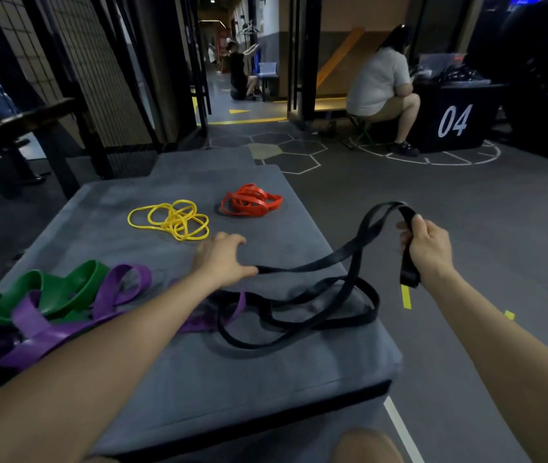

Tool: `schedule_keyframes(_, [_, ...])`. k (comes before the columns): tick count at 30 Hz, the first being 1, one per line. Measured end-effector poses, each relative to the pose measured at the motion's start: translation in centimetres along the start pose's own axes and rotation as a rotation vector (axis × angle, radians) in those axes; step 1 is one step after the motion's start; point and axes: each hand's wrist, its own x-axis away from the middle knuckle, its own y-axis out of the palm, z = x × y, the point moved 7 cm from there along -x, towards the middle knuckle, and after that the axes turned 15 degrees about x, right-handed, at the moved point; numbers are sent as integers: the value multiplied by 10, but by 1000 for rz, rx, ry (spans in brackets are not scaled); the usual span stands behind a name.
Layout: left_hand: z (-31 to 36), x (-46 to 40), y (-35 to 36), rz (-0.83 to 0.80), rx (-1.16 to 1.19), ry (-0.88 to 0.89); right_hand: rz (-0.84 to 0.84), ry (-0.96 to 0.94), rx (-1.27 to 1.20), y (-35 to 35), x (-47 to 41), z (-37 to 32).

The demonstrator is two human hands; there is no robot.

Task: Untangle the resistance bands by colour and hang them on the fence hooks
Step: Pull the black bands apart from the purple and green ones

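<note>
Black resistance bands (pixel 316 312) lie looped on the right of a grey padded platform (pixel 232 372). My right hand (pixel 428 245) grips a folded end of a black band, lifted above the platform's right edge, and a strand runs from it down toward my left hand. My left hand (pixel 224 259) pinches that black strand low over the platform. Purple bands (pixel 65 325) and green bands (pixel 55 289) lie tangled at the left. A yellow pile (pixel 172 219) and a red pile (pixel 251 200) sit apart at the far end.
A black mesh fence (pixel 99 78) stands at the back left beside a dark bench (pixel 18 125). A seated person (pixel 379 91) is next to a black box marked 04 (pixel 453 120) at the back right. Another person sits in the corridor (pixel 241 71).
</note>
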Motion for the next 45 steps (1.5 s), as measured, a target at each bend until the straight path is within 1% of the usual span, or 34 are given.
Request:
schedule_keyframes(1, [15,0,10,-62,59,32,-14,-38,-17,2,0,-14])
schedule_keyframes(4, [60,5,38,-282,462,31,-50,-149,-27,7,-1,-54])
schedule_keyframes(7, [103,10,61,-496,743,27,-74,-253,-53,13,1,-100])
schedule_keyframes(9, [127,12,62,-562,903,60,-88,-296,-95,17,3,-127])
schedule_keyframes(11, [144,9,45,-574,1083,51,-76,-295,-132,17,4,-144])
schedule_keyframes(13, [149,0,10,-515,1215,39,-71,-296,-89,19,2,-151])
schedule_keyframes(15, [147,-16,-42,-368,1258,58,-153,-296,14,29,5,-155])
schedule_keyframes(16, [146,-23,-69,-293,1257,80,-233,-299,37,38,10,-157])
schedule_keyframes(18, [147,-35,-120,-185,1286,108,-424,-324,-4,55,29,-167])
schedule_keyframes(20, [153,-41,-160,-133,1336,121,-593,-360,-136,72,54,-186])
schedule_keyframes(23, [169,-40,-200,-62,1349,143,-778,-450,-194,100,94,-216])
schedule_keyframes(25, [182,-37,-219,-11,1356,169,-915,-474,-242,124,121,-231])
schedule_keyframes(27, [193,-35,-239,38,1418,190,-952,-461,-233,142,140,-241])
schedule_keyframes(29, [199,-32,-267,112,1496,221,-919,-399,-283,154,147,-242])
schedule_keyframes(31, [202,-26,-297,192,1578,271,-915,-392,-241,163,154,-237])
schedule_keyframes(32, [201,-21,-311,235,1576,289,-950,-410,-187,168,160,-233])
schedule_keyframes(34, [192,-15,-328,308,1466,274,-1014,-406,-153,171,168,-228])
schedule_keyframes(36, [172,-11,-334,349,1246,199,-1002,-421,-153,163,165,-238])
schedule_keyframes(39, [135,-4,-331,386,792,86,-940,-404,-327,137,148,-268])
schedule_keyframes(40, [123,-2,-326,377,692,53,-908,-419,-356,127,142,-279])
schedule_keyframes(41, [110,-2,-318,350,660,17,-860,-456,-345,118,135,-290])
schedule_keyframes(43, [86,-5,-298,281,693,-46,-746,-538,-254,103,123,-309])
schedule_keyframes(45, [76,-5,-273,211,749,-82,-676,-573,-95,98,113,-321])
